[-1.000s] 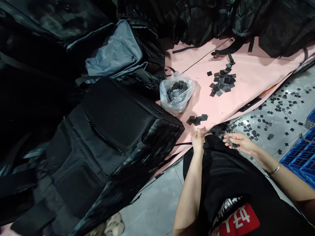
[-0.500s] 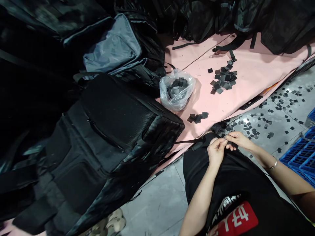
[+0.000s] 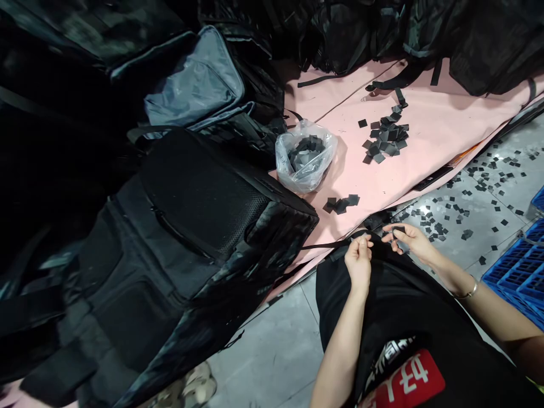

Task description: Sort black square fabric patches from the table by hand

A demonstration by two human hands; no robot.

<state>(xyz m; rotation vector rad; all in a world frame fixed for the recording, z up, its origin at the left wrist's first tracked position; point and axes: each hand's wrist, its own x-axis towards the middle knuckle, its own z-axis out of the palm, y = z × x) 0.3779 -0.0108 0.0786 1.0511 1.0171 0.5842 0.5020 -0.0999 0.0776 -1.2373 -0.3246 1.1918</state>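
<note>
Over my lap, my left hand is closed in a pinch. A small pale scrap seems to show at its fingertips, too small to name. To its right, my right hand grips a small black square patch between thumb and fingers. The two hands are a short way apart. Just beyond my left hand, a black strap runs from the large black backpack lying on the pink-covered table. A few loose black squares lie on the pink cover nearby.
A clear plastic bag of black squares stands beside the backpack. A pile of squares lies farther back. More bags line the far side. Many squares are scattered over the grey floor, near a blue plastic crate.
My hands were together and have drawn apart, the left one moving left. The black square now shows plainly in my right hand. The bags and piles look the same.
</note>
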